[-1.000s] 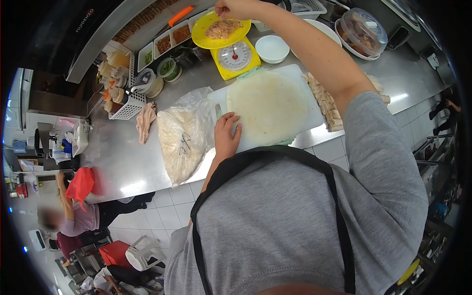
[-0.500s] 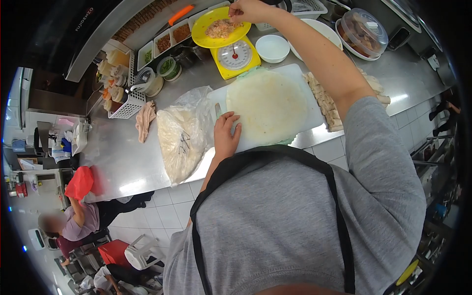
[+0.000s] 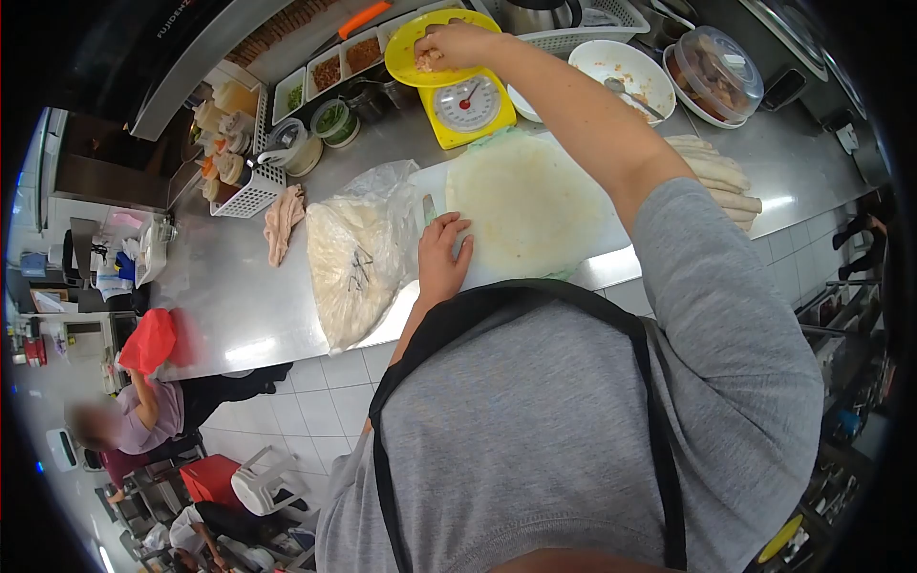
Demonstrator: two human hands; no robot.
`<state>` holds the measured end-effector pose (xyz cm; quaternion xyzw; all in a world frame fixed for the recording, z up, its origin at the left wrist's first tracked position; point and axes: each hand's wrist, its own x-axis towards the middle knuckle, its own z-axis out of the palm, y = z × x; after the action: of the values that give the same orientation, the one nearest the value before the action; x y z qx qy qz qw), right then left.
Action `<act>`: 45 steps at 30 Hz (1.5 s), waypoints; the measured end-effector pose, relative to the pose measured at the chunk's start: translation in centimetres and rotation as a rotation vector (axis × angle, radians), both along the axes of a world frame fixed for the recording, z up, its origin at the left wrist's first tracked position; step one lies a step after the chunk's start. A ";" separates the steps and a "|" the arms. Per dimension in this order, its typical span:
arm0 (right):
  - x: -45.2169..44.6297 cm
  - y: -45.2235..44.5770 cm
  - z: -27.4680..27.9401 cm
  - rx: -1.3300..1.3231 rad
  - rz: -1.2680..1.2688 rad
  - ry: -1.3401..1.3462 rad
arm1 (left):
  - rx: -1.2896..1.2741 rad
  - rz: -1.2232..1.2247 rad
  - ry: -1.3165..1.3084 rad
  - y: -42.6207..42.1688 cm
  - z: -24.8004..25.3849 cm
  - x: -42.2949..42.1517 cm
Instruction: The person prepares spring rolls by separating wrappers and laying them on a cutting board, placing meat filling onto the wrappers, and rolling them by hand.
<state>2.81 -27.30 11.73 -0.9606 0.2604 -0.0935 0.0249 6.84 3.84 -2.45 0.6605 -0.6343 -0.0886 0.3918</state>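
Note:
My right hand (image 3: 458, 46) is down in the yellow plate (image 3: 401, 65), its fingers curled around pinkish minced filling (image 3: 428, 59). That plate sits on a yellow kitchen scale (image 3: 468, 105) with a round dial. My left hand (image 3: 443, 250) lies flat on the white cutting board (image 3: 600, 215), fingers stretched out and holding nothing. Beside its fingertips are round, pale wrapper sheets (image 3: 525, 205) on green plastic. A flat blade-like tool (image 3: 429, 208) lies at the board's left edge, partly covered by my fingers.
Left of the board lies a plastic bag (image 3: 353, 267) of pale contents. Rolled pieces (image 3: 716, 172) are piled at right. Behind my arm stands a white bowl (image 3: 630, 72) with a spoon. A crumpled cloth (image 3: 284, 224) and bottle basket (image 3: 250, 196) are left; another person (image 3: 153, 411) stands beyond.
My right hand has come down from above the plate's right rim into the filling. The scale needle has swung to the right. My left hand stays in place.

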 end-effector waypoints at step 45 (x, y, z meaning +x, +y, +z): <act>-16.7 18.3 -11.7 0.184 -0.062 -0.323 | 0.104 -0.288 -0.328 -7.1 2.9 -4.0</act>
<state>-13.92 -9.04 0.05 -0.9183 0.2899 -0.2230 0.1514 2.89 -3.21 0.47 0.5880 -0.7719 -0.0676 0.2321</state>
